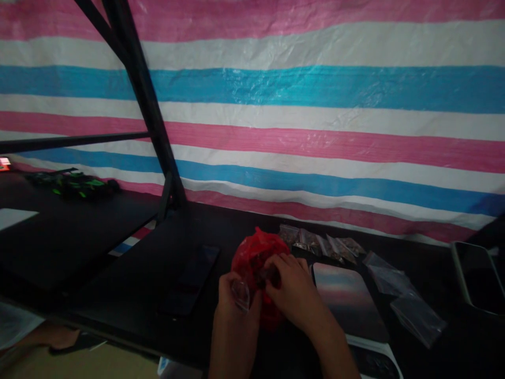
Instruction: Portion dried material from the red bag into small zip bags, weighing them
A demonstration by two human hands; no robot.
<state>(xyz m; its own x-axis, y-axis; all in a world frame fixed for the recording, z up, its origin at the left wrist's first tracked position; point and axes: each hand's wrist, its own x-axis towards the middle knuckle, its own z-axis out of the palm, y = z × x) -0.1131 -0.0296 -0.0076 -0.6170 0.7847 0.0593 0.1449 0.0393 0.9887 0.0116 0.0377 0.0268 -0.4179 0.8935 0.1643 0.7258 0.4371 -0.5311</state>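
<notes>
Both my hands at the red bag on the dark table.

My left hand [232, 300] pinches a small clear pouch [240, 293] against the red plastic bag [254, 252], while my right hand [294, 287] has its fingers dug into the bag's mouth. Just right of my hands sits a scale [347, 300] with a shiny plate, filled little packets [319, 243] lined up behind it, empty clear bags [410, 310] farther right. A dark phone [193, 279] lies to the left, and a striped tarp [315, 105] hangs behind.

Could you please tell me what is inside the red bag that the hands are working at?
The right hand reaches into the red bag, where something dark shows at the opening. What it is stays unclear, since the hand and plastic cover it.
</notes>
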